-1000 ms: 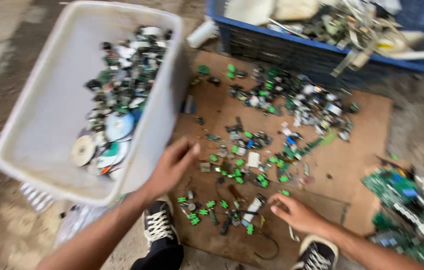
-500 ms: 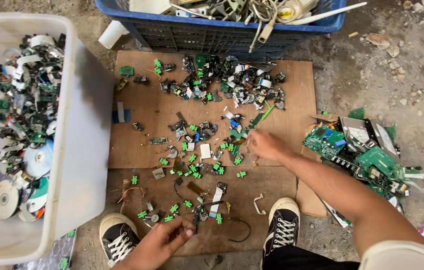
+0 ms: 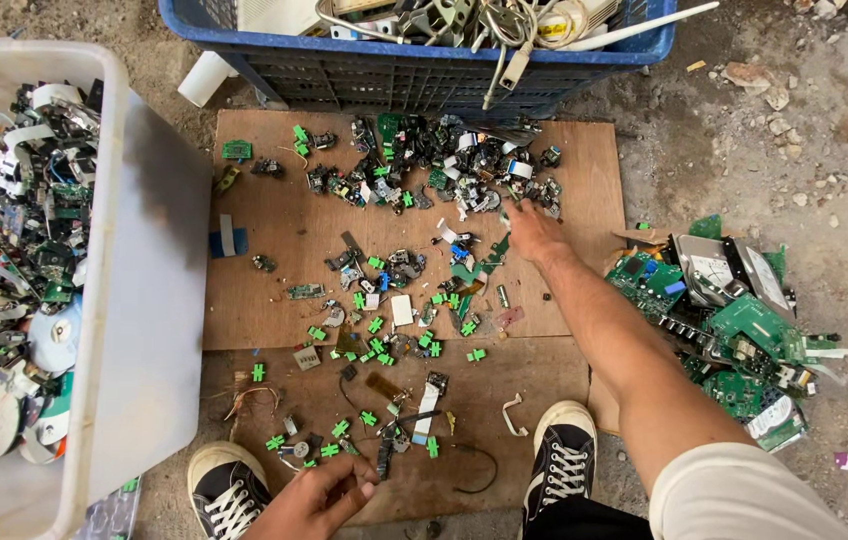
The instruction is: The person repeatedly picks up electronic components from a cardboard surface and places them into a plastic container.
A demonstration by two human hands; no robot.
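Right hand point(image 3: 534, 232) on scattered parts point(image 3: 424, 180), left hand point(image 3: 309, 500) low, two shoes point(image 3: 564, 455)

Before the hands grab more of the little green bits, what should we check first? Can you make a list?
1. Right hand is by the far parts pile: ok.
2. Left hand is near the close green clips: ok.
3. Right hand holding anything: cannot tell.
4. White bin within reach on the left: ok.
5. Shoes off the parts: ok.
6. Board lies flat: ok.
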